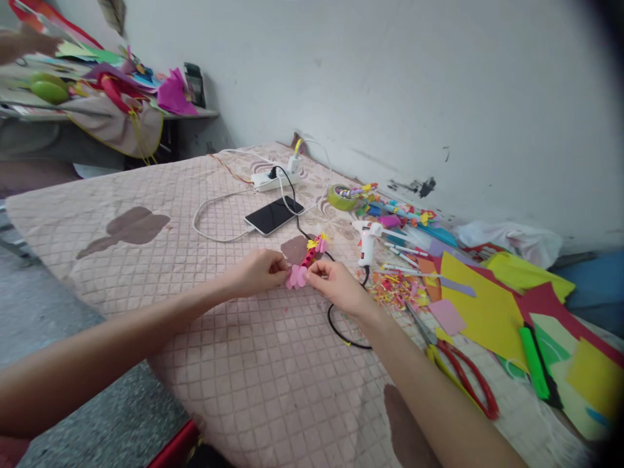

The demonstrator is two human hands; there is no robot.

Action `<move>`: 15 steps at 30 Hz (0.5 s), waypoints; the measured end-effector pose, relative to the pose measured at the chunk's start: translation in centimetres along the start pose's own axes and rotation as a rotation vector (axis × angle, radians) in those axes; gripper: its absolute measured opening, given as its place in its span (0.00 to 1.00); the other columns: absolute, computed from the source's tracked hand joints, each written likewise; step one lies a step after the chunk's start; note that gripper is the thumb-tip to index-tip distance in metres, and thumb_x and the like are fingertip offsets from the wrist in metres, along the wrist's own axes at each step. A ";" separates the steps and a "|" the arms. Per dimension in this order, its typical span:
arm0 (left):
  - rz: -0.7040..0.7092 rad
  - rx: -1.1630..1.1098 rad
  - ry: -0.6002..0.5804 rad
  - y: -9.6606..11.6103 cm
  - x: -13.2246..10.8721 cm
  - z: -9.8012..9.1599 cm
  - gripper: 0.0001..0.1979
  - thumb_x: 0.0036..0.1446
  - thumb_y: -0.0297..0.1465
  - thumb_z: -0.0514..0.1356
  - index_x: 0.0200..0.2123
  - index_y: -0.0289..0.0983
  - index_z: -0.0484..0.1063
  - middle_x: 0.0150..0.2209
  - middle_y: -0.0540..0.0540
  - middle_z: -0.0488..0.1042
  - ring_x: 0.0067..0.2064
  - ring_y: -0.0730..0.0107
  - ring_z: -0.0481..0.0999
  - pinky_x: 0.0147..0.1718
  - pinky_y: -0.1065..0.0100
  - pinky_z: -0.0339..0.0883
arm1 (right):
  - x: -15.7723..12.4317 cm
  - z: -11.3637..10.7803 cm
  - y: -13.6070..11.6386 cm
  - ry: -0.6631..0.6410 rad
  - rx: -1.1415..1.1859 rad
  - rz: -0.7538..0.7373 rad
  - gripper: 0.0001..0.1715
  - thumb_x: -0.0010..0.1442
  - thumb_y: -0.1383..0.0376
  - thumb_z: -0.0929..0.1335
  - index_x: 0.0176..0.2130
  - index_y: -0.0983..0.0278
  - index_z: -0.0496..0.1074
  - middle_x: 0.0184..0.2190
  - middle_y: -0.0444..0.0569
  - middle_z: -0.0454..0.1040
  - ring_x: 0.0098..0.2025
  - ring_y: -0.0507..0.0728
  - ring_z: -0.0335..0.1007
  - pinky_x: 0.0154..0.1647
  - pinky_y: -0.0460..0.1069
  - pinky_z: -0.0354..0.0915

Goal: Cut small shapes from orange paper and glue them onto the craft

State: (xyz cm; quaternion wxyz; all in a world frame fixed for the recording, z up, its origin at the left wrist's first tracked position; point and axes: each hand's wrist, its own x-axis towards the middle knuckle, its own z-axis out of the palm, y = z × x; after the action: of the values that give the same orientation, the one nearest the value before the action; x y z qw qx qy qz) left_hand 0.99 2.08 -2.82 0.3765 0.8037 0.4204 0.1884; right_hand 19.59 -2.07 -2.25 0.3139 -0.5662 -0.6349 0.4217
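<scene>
Between both hands is a pink paper flower [296,277], held just above the cloth-covered table. My left hand [263,272] pinches its left edge with thumb and forefinger. Its right edge sits in the fingertips of my right hand [337,285]. A red dotted stick [309,257] runs up from behind the flower, with yellow and pink paper bits [320,243] at its far end. Whether the stick is joined to the flower, I cannot tell. Beyond my right hand stands a white glue gun [367,242], its black cord curving beneath my right forearm.
A phone [273,215] on a charging cable lies near a power strip [275,181]. To the right are paper scraps [397,289], scissors [463,374], yellow paper [480,305], a green cutter [533,361] and tape [341,197]. Another person's hand [29,44] shows over a cluttered table.
</scene>
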 end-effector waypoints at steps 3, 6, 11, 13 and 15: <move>0.013 -0.007 -0.008 -0.3 0.1 0.0 0.09 0.51 0.33 0.55 0.27 0.34 0.71 0.22 0.50 0.72 0.24 0.76 0.67 0.21 0.75 0.55 | 0.2 0.1 0.1 -0.011 -0.047 -0.016 0.10 0.52 0.61 0.66 0.25 0.65 0.67 0.21 0.42 0.64 0.23 0.49 0.55 0.23 0.45 0.50; 0.024 -0.018 -0.019 -0.5 0.2 0.0 0.09 0.51 0.33 0.54 0.26 0.34 0.70 0.22 0.50 0.72 0.23 0.76 0.67 0.21 0.75 0.55 | 0.3 0.2 0.4 -0.012 -0.075 -0.019 0.10 0.52 0.61 0.65 0.25 0.65 0.68 0.21 0.42 0.65 0.23 0.49 0.55 0.23 0.45 0.51; 0.025 -0.033 -0.043 -0.7 0.3 0.0 0.08 0.50 0.32 0.54 0.26 0.34 0.70 0.22 0.50 0.72 0.23 0.76 0.67 0.21 0.75 0.55 | 0.3 0.4 0.7 -0.019 -0.104 0.001 0.10 0.52 0.61 0.65 0.25 0.65 0.69 0.21 0.42 0.65 0.21 0.49 0.55 0.22 0.45 0.51; 0.022 -0.025 -0.042 -0.7 0.3 0.0 0.08 0.50 0.32 0.54 0.26 0.34 0.70 0.22 0.50 0.72 0.23 0.76 0.67 0.21 0.74 0.55 | 0.3 0.5 0.7 -0.011 -0.131 0.005 0.09 0.52 0.62 0.65 0.25 0.65 0.68 0.20 0.41 0.64 0.20 0.48 0.55 0.21 0.44 0.51; 0.022 -0.020 -0.043 -0.7 0.3 0.0 0.08 0.50 0.32 0.54 0.25 0.34 0.69 0.22 0.50 0.72 0.23 0.76 0.67 0.21 0.74 0.54 | 0.4 0.5 0.7 -0.004 -0.153 0.004 0.09 0.52 0.62 0.65 0.25 0.65 0.68 0.19 0.40 0.63 0.20 0.48 0.54 0.21 0.44 0.51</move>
State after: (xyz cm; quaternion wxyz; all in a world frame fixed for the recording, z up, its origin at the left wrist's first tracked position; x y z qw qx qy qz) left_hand 0.75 2.59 -3.34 0.3915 0.8082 0.4016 0.1794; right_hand 19.38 -1.80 -3.09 0.2678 -0.5887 -0.6648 0.3738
